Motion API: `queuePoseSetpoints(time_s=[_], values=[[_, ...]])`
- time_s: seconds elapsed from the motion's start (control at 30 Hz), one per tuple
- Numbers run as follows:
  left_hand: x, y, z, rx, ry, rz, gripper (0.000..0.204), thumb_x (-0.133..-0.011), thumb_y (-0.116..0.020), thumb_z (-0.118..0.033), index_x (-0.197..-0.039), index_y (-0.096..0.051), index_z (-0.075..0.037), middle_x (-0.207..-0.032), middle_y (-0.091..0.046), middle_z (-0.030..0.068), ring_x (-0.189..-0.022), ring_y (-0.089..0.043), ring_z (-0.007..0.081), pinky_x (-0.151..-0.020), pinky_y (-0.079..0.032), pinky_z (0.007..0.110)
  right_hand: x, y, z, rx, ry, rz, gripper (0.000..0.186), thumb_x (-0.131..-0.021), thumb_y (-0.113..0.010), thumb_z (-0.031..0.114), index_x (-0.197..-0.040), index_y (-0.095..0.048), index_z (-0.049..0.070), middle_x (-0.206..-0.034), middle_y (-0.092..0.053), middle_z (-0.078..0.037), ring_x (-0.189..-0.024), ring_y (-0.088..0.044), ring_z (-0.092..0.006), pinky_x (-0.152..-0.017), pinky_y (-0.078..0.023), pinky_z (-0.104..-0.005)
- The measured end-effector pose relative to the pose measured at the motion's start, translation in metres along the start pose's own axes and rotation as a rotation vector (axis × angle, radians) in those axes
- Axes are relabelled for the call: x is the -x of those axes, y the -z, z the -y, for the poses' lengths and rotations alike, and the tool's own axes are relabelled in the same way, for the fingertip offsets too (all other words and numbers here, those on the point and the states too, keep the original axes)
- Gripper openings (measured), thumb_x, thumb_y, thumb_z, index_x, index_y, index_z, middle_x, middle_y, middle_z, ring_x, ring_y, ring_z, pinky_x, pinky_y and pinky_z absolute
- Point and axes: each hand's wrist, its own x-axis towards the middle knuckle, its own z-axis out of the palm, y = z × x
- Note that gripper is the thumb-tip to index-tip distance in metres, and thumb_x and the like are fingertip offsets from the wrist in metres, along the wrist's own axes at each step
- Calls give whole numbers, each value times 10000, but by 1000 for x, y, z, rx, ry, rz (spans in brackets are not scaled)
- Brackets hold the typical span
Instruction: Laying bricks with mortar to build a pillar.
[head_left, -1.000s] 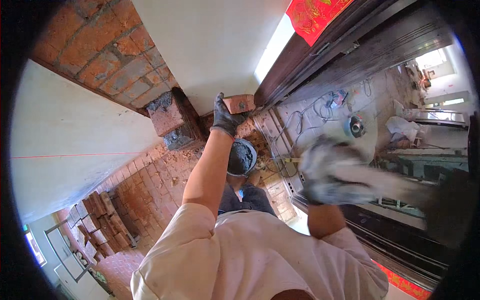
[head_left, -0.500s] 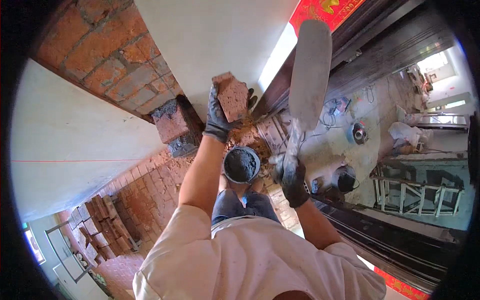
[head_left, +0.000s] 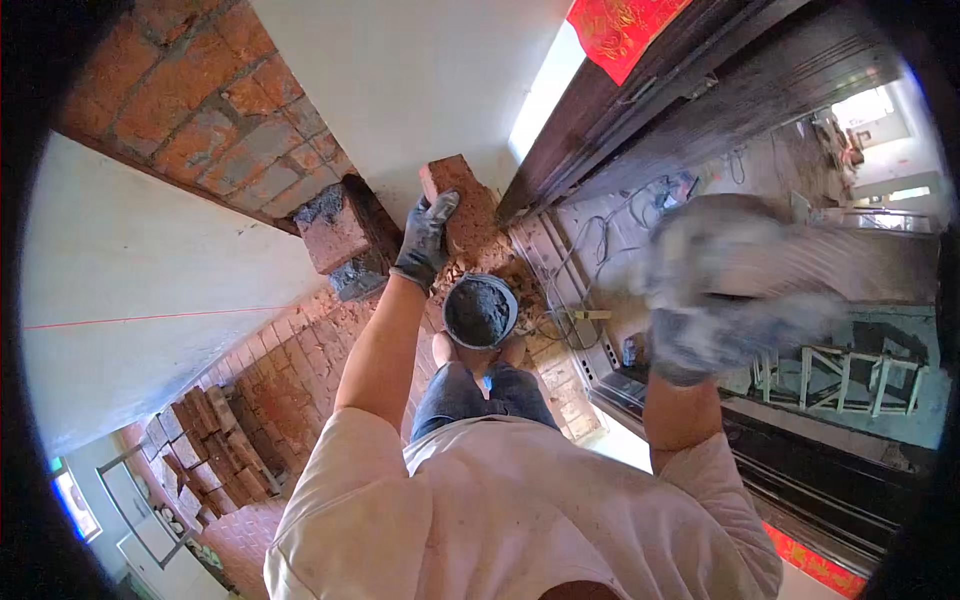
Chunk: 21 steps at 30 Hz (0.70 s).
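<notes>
My left hand [head_left: 428, 238], in a dark glove, grips a reddish brick [head_left: 470, 208] with a broken-looking edge, the thumb lying across its face. My right hand [head_left: 700, 325], gloved and smeared by motion, is out to the right around the handle of a trowel [head_left: 850, 262], whose blade is a grey blur. Between my arms and below the brick stands a round bucket [head_left: 514, 322] holding dark grey mortar [head_left: 480, 310]. Left of my left hand, a brick [head_left: 335, 238] with dark mortar above and below it juts from the wall's end.
A red line [head_left: 160, 317] crosses the white wall [head_left: 150, 240] at left. Stacked bricks [head_left: 215, 445] lie at lower left. A dark door frame [head_left: 600, 125] rises ahead right. Cables [head_left: 605, 235] lie on the floor, and a white-framed rack [head_left: 840, 380] is far right.
My right hand and the trowel have swung right, the blade turning from upright to sideways. The brick has turned in my left hand, whose thumb now shows on top.
</notes>
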Motion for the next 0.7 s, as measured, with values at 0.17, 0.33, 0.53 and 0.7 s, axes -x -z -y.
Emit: queuePoseSetpoints(time_s=[0.17,0.33,0.53,0.7], values=[[-10,3,0,-283,-131,-27,263,-792,-673,-142,-1015,-575,-45,-927,-600,45,-845,-570,144,-705,-478,303,46,-23,-83,1211,6,150,214,-792,-623,300,-754,-528,112,-667,-494,-11,-552,-472,-130,-471,-368,-298],[-14,30,11,-587,-76,-95,277,-768,-694,-110,-1008,-587,-21,-934,-620,66,-837,-589,170,-718,-485,321,48,-7,-92,812,-263,-262,233,-755,-666,313,-758,-525,128,-690,-488,-6,-577,-464,-135,-485,-364,-307],[3,11,18,-58,-35,17,370,-776,-681,-97,-1111,-542,-20,-1030,-604,70,-887,-591,199,-773,-491,343,3,18,24,73,80,256,237,-756,-665,306,-816,-534,118,-742,-503,-11,-646,-483,-157,-538,-386,-324],[-11,-12,-4,-402,-137,56,316,-783,-669,-89,-1065,-550,-13,-971,-621,61,-857,-593,172,-753,-491,312,84,-22,-128,1643,396,-66,159,-839,-543,233,-856,-565,76,-727,-555,-114,-708,-558,-267,-616,-446,-380]])
